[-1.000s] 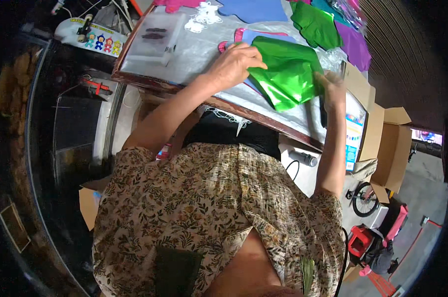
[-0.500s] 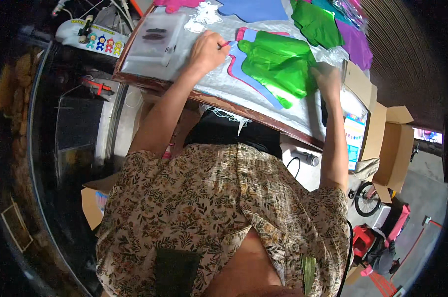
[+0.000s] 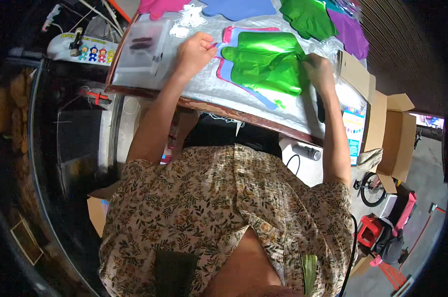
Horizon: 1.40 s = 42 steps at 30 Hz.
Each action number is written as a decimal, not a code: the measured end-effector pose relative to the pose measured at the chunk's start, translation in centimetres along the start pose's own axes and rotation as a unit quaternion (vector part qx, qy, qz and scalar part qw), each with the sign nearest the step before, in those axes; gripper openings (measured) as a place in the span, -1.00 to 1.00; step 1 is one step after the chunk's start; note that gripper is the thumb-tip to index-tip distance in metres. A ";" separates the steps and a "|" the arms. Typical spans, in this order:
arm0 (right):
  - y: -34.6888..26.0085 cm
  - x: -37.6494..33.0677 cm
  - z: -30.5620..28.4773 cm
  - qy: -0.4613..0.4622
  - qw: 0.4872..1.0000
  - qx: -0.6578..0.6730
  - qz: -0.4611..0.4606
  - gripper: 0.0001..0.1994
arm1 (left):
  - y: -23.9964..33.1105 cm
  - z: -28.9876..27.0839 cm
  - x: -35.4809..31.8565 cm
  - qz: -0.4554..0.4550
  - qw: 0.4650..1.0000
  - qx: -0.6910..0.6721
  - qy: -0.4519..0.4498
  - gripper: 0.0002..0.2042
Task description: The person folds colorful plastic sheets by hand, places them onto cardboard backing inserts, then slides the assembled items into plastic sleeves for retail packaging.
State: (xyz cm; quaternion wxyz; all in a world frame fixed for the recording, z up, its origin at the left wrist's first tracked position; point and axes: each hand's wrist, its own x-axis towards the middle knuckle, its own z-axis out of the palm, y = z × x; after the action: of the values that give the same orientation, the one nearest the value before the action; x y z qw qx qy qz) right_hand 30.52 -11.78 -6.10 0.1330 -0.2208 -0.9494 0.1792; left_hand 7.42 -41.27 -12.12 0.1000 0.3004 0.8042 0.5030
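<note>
A flat green foil balloon (image 3: 266,64) lies on the table, on top of a blue foil balloon (image 3: 226,71) and a pink one (image 3: 228,34) whose edges stick out around it. My left hand (image 3: 195,53) is closed in a pinch on the narrow blue and pink tabs at the left end of the stack. At the opposite side, my right hand (image 3: 319,73) grips the upper right corner of the green balloon, which rises in folds toward the fingers.
A clear plastic case (image 3: 141,47) sits left, with tangled white string (image 3: 189,20) beyond it. More foil balloons, blue (image 3: 239,7), green (image 3: 310,20) and purple (image 3: 351,34), lie along the far side. Open cardboard boxes (image 3: 392,133) stand at right.
My right hand has drawn the green balloon's right corner up and inward. My left hand keeps its pinch on the tabs. The whole view has shifted slightly.
</note>
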 end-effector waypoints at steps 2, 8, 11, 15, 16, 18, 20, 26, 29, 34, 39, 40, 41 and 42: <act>-0.6 -0.1 -0.4 0.012 0.999 -0.041 0.013 -0.74 | 0.2 -0.1 0.0 -0.006 0.999 -0.033 -0.018 -0.71; -7.3 -3.9 1.8 0.058 0.943 -0.265 -0.192 -0.33 | 2.0 -2.5 -1.7 0.044 0.992 0.119 -0.023 -0.69; -9.3 -6.0 1.8 -0.095 0.974 -0.144 -0.144 -0.36 | 5.5 -2.7 -0.5 -0.020 0.987 0.158 -0.006 -0.73; -8.5 -6.7 -0.8 -0.059 0.982 -0.051 -0.170 -0.44 | 12.1 0.0 4.0 0.281 0.944 0.171 -0.008 -0.77; -8.1 -6.5 -2.3 -0.077 0.982 -0.033 -0.168 -0.46 | 14.3 2.0 5.5 0.314 0.939 0.134 -0.043 -0.77; -7.2 -6.3 -5.7 -0.111 0.979 0.000 -0.169 -0.51 | 17.9 6.6 8.0 0.357 0.923 0.097 -0.104 -0.79; -5.5 -6.3 -8.2 -0.104 0.982 -0.005 -0.160 -0.53 | 19.8 12.7 11.7 0.454 0.880 0.076 -0.114 -0.82; -0.1 -8.7 -13.2 -0.104 0.989 -0.009 -0.109 -0.60 | 24.0 29.6 18.2 0.415 0.853 0.191 -0.253 -0.78; 1.9 -10.2 -14.8 -0.099 0.993 -0.005 -0.070 -0.62 | 24.2 34.2 18.9 0.433 0.837 0.230 -0.244 -0.82; 5.2 -10.9 -15.8 -0.080 0.996 0.015 -0.030 -0.64 | 23.7 36.9 19.7 0.441 0.810 0.280 -0.268 -0.84; 7.8 -9.3 -16.4 -0.056 0.997 0.025 -0.035 -0.65 | 22.0 38.6 20.8 0.528 0.729 0.343 -0.269 -0.83; 8.0 -8.9 -16.6 -0.047 0.998 0.022 -0.037 -0.65 | 21.7 38.9 21.1 0.512 0.756 0.324 -0.247 -0.83; 8.2 -8.4 -16.8 -0.038 0.998 0.018 -0.039 -0.65 | 21.5 39.1 21.4 0.495 0.782 0.304 -0.225 -0.82; 8.7 -7.9 -16.7 -0.029 0.999 0.014 -0.040 -0.65 | 21.3 39.2 21.5 0.477 0.807 0.284 -0.202 -0.82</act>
State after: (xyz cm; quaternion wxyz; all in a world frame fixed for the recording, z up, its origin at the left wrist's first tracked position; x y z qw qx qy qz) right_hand 46.15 -3.50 4.12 0.1158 -0.1750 -0.9584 0.1937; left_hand 16.52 7.34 -9.11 -0.0820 0.7561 0.6282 0.1641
